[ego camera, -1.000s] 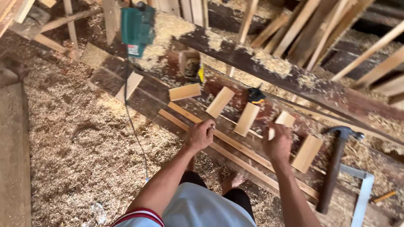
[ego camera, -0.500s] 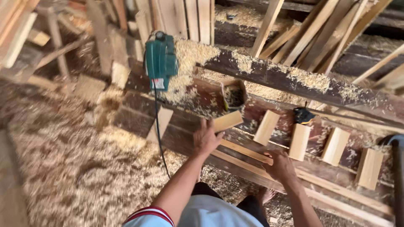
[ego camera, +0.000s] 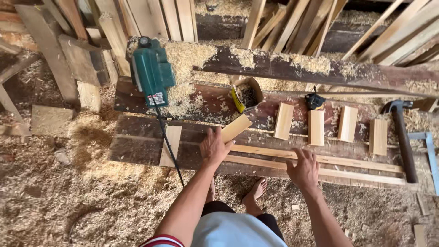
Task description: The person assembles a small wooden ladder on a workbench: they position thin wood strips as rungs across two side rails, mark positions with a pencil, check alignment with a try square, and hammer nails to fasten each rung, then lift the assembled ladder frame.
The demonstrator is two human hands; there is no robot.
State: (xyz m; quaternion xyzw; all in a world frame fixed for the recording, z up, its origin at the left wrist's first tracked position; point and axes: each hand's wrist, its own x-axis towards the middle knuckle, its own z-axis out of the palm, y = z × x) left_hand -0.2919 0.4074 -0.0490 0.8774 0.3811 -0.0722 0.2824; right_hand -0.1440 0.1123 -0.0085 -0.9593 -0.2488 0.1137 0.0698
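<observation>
Wood block [ego camera: 236, 127] now under left hand [ego camera: 214, 147].

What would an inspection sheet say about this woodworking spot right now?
Surface: dark planks strewn with sawdust.
Work things: angled wood block at left hand; long strips under right hand; four short blocks in a row.
Clutter: green power tool, small open box, tape measure, hammer.
Hands: both open, palms down.
Cables: black cord from the tool.
Surroundings: leaning boards, shavings on floor.
</observation>
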